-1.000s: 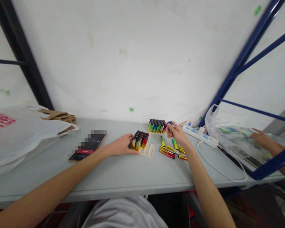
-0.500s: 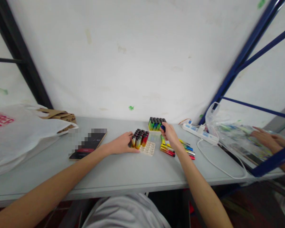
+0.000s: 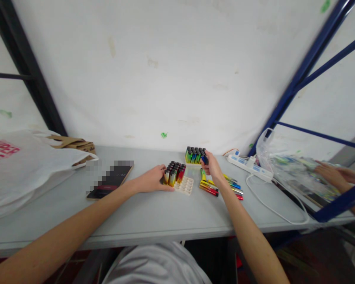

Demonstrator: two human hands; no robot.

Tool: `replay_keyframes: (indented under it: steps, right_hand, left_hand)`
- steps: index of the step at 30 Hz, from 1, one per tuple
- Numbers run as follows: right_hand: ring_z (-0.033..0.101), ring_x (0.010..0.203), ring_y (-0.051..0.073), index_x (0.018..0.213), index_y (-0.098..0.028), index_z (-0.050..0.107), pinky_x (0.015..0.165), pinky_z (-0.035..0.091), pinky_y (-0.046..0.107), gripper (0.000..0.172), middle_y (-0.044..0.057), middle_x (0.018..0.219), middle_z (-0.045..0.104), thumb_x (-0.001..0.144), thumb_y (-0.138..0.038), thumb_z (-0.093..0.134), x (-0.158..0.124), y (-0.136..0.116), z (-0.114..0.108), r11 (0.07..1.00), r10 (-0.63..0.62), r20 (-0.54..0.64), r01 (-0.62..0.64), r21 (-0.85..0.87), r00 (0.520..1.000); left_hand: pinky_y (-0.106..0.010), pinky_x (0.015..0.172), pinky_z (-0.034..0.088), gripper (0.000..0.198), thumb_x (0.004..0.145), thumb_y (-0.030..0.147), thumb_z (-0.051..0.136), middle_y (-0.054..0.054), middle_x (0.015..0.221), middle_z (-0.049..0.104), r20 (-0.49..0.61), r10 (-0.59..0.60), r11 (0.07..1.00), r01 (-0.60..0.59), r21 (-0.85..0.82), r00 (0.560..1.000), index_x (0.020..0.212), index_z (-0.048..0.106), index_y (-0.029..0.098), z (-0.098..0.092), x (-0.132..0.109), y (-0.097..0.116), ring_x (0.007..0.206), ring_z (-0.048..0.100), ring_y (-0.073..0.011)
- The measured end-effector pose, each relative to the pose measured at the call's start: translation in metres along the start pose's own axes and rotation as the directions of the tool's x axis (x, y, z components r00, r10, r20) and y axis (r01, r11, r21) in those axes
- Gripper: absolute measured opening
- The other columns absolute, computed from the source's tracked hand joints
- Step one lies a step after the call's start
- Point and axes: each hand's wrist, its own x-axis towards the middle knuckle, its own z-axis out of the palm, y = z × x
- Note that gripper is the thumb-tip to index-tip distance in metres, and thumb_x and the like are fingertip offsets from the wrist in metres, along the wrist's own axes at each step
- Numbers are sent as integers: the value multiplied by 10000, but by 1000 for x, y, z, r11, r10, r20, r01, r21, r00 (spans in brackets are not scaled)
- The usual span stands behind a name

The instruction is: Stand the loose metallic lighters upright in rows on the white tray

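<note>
Right hand [image 3: 213,167] barely moved, lighter [image 3: 204,159] pinched, far tray [image 3: 194,156] beside

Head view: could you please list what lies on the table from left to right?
White bag → phone → left hand → near tray of lighters → loose lighters → power strip → clear plastic bag.
</note>
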Motion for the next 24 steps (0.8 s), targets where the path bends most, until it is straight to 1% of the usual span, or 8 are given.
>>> replay_keyframes:
  steps: [3,5,8,13,18,21,24]
  right_hand:
    - [165,369,75,609,-220,427,385,118,236,412,-69,440,278,925,-480,388,-1,0,2,997,53,-29,-51,58,998]
    - [158,368,73,595,-219,415,388,110,237,382,-69,440,277,914,-428,397,-3,-1,4,997,52,-19,-51,62,998]
    - [165,367,76,578,-223,403,387,113,241,389,-67,439,274,917,-413,381,-6,-3,7,998,50,-26,-49,33,998]
    - [211,379,93,566,-231,398,389,172,253,391,-56,437,298,919,-396,362,-7,-1,9,996,-20,-35,17,-82,999]
    - [252,404,116,573,-236,423,411,215,261,388,-45,448,330,919,-391,337,-6,4,8,973,-99,-48,86,-215,994]
    - [257,417,123,581,-241,410,420,227,265,385,-44,453,332,921,-402,326,-6,5,9,963,-129,-22,120,-241,991]
    - [238,421,120,578,-242,396,420,213,266,380,-48,454,319,917,-401,333,-7,4,10,967,-116,-21,108,-233,993]
  left_hand:
    - [-370,1032,469,696,735,772,692,-90,1145,649,-7,9,1000,-9,-23,1000,1118,714,192,2,1,-4,1084,610,-292]
    - [-366,1034,467,689,732,776,692,-88,1144,653,-10,9,1000,-9,-21,1000,1105,719,197,4,2,-7,1081,612,-289]
    - [-365,1034,465,703,729,771,701,-92,1164,654,-15,8,1000,-8,-9,1000,1134,713,197,7,3,-11,1084,614,-291]
    - [-365,1035,465,723,720,757,721,-91,1170,660,-24,15,1000,-16,-24,1000,1182,700,202,8,3,-13,1093,613,-293]
    - [-372,1035,466,721,726,758,715,-97,1177,657,-19,13,1000,-13,-18,1000,1183,701,201,5,2,-9,1096,610,-298]
    - [-384,1041,464,715,734,751,713,-102,1178,652,-20,10,1000,-10,-9,1000,1180,702,192,3,1,-5,1096,607,-302]
    - [-390,1047,461,696,754,741,703,-104,1177,645,-4,11,1000,-11,-1,1000,1175,705,187,2,0,-3,1097,603,-303]
